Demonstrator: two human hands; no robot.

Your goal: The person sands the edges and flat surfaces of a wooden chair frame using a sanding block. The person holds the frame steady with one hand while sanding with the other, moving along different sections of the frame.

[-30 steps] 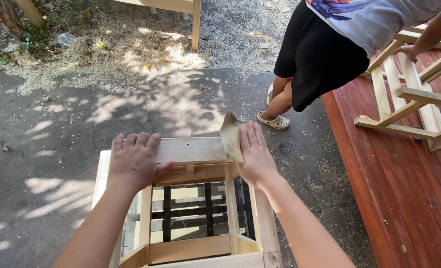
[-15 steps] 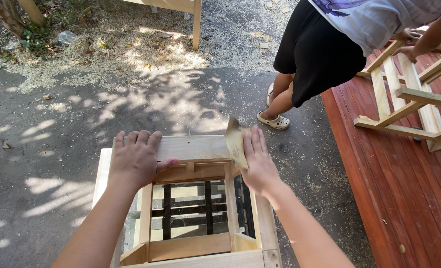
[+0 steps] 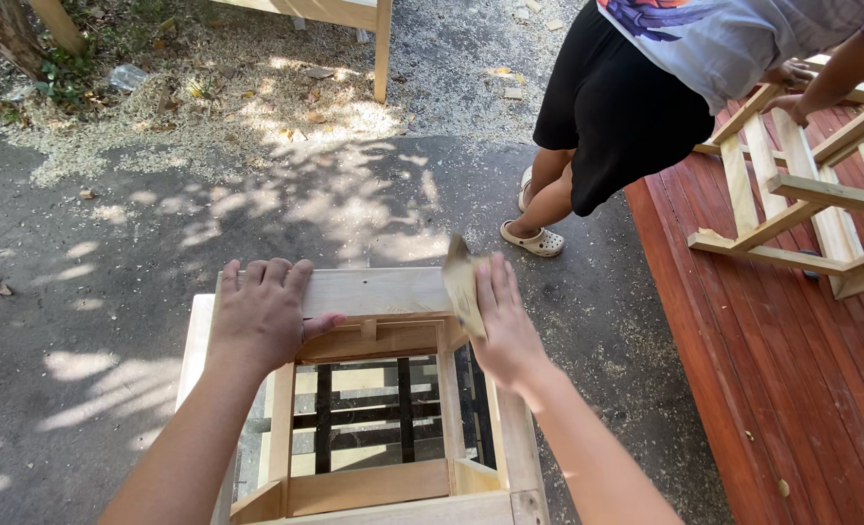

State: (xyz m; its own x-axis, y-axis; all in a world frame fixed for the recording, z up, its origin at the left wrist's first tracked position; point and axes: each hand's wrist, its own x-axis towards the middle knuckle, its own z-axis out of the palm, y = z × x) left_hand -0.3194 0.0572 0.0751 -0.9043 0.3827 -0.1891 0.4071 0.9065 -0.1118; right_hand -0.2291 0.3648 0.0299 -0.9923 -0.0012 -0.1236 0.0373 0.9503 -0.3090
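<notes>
A pale wooden frame piece, like an unfinished chair or crate, stands below me on the grey ground. My left hand lies flat on its top left rail, fingers spread, pressing down. My right hand presses a tan sheet of sandpaper against the frame's top right corner. The sheet's upper edge curls up and is blurred. Inside the frame I see lower slats and dark gaps.
Another person in black shorts and a white shirt stands at the upper right, hands on a second wooden frame lying on a red-brown deck. Sawdust covers the ground at the back. A wooden table leg stands behind.
My right hand has slid the sandpaper a little along the top right corner of the frame, back toward me. My left hand has stayed on the rail.
</notes>
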